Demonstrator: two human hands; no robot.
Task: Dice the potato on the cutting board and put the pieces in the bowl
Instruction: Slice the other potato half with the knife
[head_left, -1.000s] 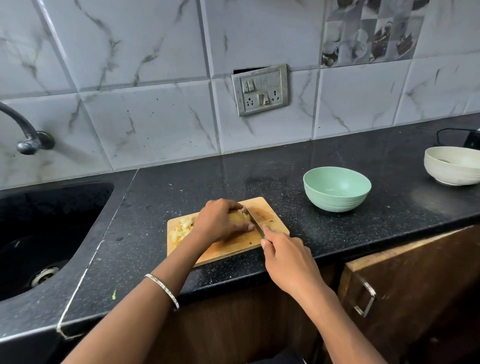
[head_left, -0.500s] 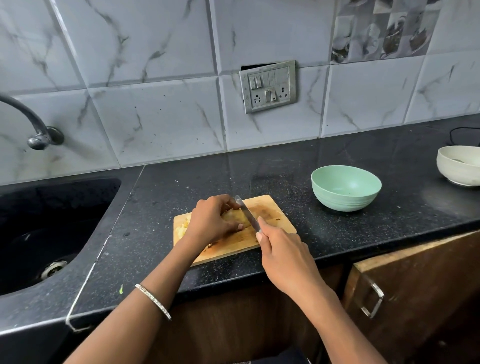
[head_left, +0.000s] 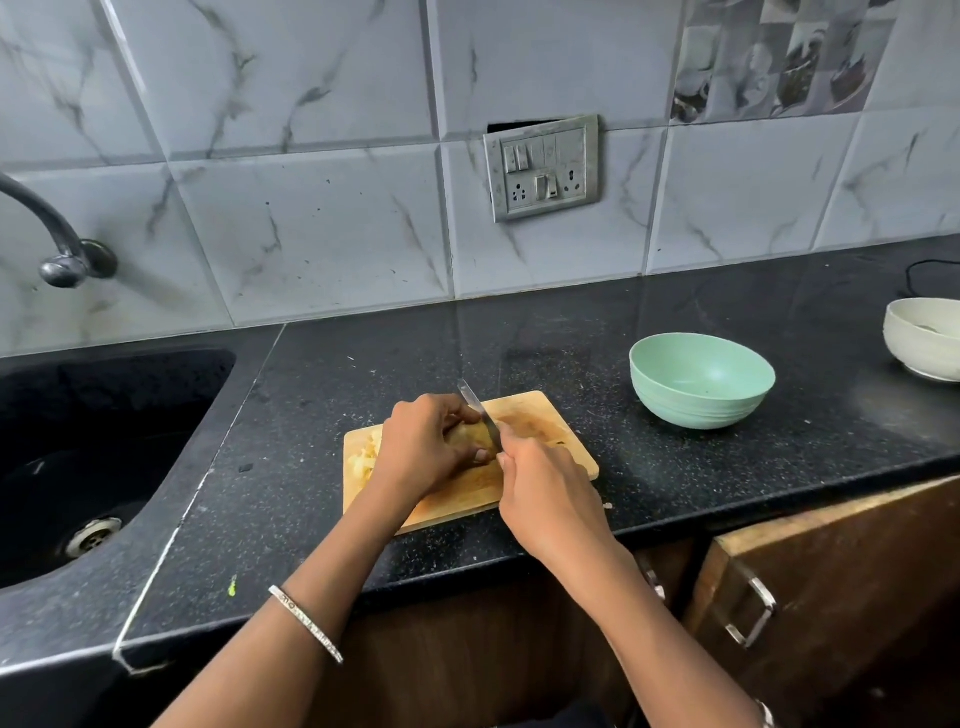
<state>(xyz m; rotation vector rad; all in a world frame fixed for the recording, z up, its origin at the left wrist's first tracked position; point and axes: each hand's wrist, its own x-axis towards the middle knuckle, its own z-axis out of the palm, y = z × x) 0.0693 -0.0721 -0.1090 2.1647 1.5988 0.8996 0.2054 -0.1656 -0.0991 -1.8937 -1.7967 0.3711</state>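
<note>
The left hand (head_left: 428, 447) arches over the potato (head_left: 474, 439) on the board (head_left: 550, 431), fingers curled down and clamped on it, thumb tucked at the near side. Its forearm runs in from the lower left with a bangle (head_left: 305, 622) at the wrist. The right hand (head_left: 545, 499) comes from the lower right, fist closed around the handle of the knife (head_left: 480, 413), knuckles up. The blade slants away and to the left, its edge set into the potato right beside the left fingertips. Cut pieces (head_left: 363, 457) lie at the board's left end, partly hidden by the left hand. The green bowl (head_left: 701, 382) stands on the counter (head_left: 571, 332), right of the board and apart from it
</note>
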